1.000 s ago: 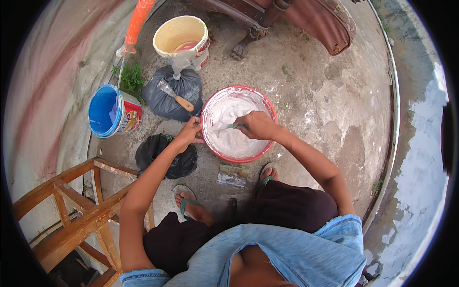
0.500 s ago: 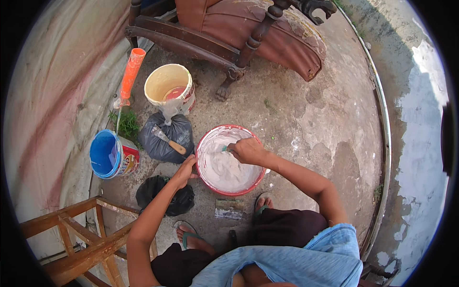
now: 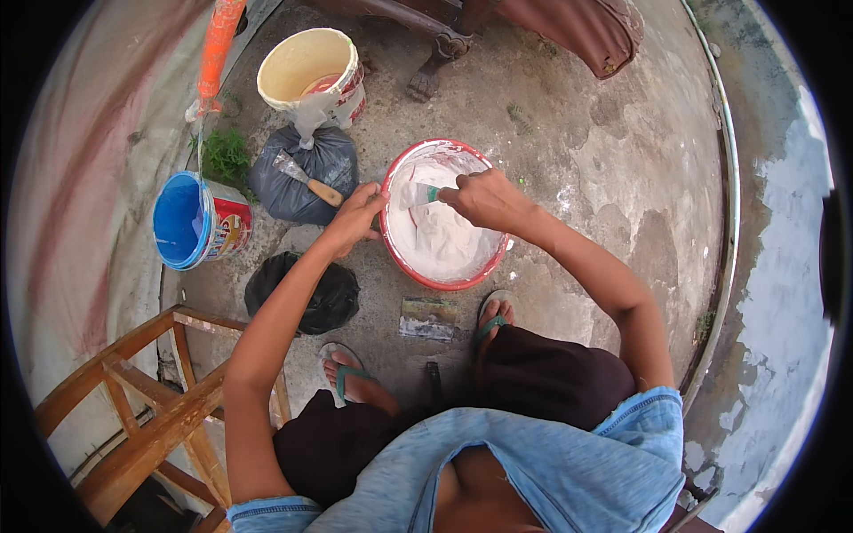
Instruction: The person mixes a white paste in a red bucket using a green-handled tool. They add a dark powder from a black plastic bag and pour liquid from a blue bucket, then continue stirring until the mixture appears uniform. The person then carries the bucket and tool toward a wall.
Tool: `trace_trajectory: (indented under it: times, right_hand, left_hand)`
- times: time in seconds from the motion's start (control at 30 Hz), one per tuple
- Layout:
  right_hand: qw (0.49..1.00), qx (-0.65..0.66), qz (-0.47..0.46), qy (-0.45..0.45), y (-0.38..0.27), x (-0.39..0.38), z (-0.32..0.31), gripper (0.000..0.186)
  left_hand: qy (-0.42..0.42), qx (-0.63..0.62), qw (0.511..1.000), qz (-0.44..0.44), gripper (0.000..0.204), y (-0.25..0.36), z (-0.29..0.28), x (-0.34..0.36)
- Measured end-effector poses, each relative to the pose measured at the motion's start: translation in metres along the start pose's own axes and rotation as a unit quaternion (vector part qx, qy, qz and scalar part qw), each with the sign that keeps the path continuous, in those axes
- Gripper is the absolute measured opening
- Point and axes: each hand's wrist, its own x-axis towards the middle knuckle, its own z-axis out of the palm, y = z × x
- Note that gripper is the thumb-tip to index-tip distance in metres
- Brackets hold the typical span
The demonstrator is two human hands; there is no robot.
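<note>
A red-rimmed basin (image 3: 444,283) stands on the concrete in front of my feet, with thick whitish paste (image 3: 444,235) inside and smeared up its walls. My left hand (image 3: 359,216) grips the basin's left rim, thumb near the top edge and fingers around the outside. In my right hand (image 3: 489,201) is a putty knife (image 3: 418,195) with a green handle. Its paste-coated blade points left, over the basin's upper left inside, close to the wall. Fingers hide most of the handle.
Left of the basin lie a grey tied bag (image 3: 298,191) bearing a wooden-handled scraper (image 3: 311,180), and a black bag (image 3: 302,289). Beyond are a cream bucket (image 3: 306,67) and a blue-lined bucket (image 3: 182,222) with an orange-handled roller (image 3: 216,58). A wooden frame (image 3: 169,422) stands lower left; a flat block (image 3: 428,319) lies nearby.
The view has shifted, so the basin and surroundings sit higher in the picture. The putty knife's blade, earlier mostly sunk in the paste, now shows plainly near the basin's left wall.
</note>
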Motion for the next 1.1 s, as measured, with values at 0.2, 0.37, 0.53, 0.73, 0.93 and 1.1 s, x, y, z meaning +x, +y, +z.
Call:
trace_trajectory:
  times: [0.2,0.37,0.53,0.73,0.93,1.1]
  right_hand:
    - [0.986,0.019,0.154,-0.066,0.024,-0.036,0.009,0.011]
    - [0.95,0.17,0.249,-0.082,0.016,-0.109,0.009,0.018]
    - [0.776,0.423,0.387,-0.264,-0.028,-0.134,0.004,0.035]
    - [0.533,0.701,0.43,-0.197,-0.077,-0.122,0.043,0.035]
    - [0.838,0.385,0.386,0.039,-0.046,-0.099,0.046,0.022]
    - [0.925,0.155,0.342,0.056,-0.033,-0.088,0.021,0.02]
  left_hand:
    - [-0.013,-0.03,0.999,-0.024,0.045,-0.008,-0.01,-0.008]
    - [-0.024,-0.059,0.997,-0.048,0.033,-0.009,0.0,-0.026]
    - [-0.044,-0.096,0.994,-0.023,0.031,-0.023,0.007,-0.035]
    - [0.009,-0.057,0.998,-0.006,0.042,-0.013,0.027,-0.052]
    - [-0.008,-0.047,0.999,0.015,0.055,-0.019,0.022,-0.057]
    - [0.007,-0.072,0.997,0.036,0.047,-0.026,0.02,-0.063]
